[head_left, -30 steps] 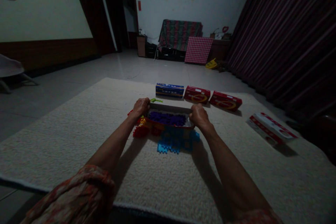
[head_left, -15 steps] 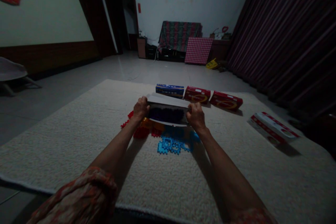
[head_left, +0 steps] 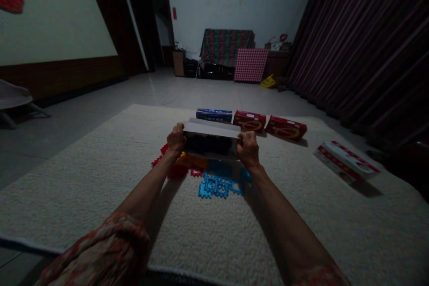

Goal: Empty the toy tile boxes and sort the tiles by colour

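Observation:
A white-edged box [head_left: 211,130] with a dark interior is held up between my two hands, its opening facing me. My left hand [head_left: 176,137] grips its left end, and my right hand [head_left: 248,148] grips its right end, fingers closed on both. Below and behind the box, blue toothed plastic pieces [head_left: 219,186] lie on the cream mat [head_left: 197,232]. Red pieces [head_left: 177,171] and orange pieces [head_left: 192,160] lie to the left, partly hidden by the box and my left arm.
Beyond the box stand a blue box [head_left: 214,115] and two red boxes [head_left: 250,120], [head_left: 286,128] in a row. A red and white box [head_left: 348,161] lies on the mat at the right. A chair [head_left: 15,98] is at the far left.
The held box has tilted slightly, showing more of its white upper flap. The view has shifted a little; both hands keep their grip.

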Motion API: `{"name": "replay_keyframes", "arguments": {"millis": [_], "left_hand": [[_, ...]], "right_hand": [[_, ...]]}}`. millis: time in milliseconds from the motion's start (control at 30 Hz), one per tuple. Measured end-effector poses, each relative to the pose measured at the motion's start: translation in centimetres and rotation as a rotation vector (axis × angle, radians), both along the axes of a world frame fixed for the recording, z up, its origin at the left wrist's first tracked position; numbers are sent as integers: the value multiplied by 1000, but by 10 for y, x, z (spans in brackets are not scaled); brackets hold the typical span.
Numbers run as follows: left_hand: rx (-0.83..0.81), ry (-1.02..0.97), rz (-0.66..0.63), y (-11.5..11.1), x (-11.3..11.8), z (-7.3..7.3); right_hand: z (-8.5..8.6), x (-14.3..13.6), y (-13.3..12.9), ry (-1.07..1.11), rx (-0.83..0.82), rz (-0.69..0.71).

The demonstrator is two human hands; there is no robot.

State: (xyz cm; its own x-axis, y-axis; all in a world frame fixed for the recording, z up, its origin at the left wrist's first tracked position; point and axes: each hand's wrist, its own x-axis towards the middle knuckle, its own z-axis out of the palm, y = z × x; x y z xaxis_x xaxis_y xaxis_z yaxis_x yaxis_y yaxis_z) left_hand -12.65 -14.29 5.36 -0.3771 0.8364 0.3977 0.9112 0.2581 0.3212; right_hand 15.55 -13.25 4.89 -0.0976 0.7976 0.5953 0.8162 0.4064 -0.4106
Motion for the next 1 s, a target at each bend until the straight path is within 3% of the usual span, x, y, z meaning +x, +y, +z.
{"name": "replay_keyframes", "arguments": {"millis": [133, 267, 467, 633, 867, 1000], "left_hand": [[134, -37, 21, 3, -8, 1], [260, -76, 15, 5, -19, -11], [313, -131, 33, 7, -20, -19], [398, -168, 43, 19, -22, -12], [506, -201, 44, 21, -27, -15], [494, -187, 39, 30, -22, -3]], "right_hand": [[-9, -5, 1, 60, 83, -9], [-22, -8, -2, 96, 116, 22], [-37, -12, 5, 132, 103, 16], [-35, -16, 17, 165, 108, 5], [-34, -18, 19, 159, 91, -3], [-21, -18, 27, 149, 54, -38]]}}
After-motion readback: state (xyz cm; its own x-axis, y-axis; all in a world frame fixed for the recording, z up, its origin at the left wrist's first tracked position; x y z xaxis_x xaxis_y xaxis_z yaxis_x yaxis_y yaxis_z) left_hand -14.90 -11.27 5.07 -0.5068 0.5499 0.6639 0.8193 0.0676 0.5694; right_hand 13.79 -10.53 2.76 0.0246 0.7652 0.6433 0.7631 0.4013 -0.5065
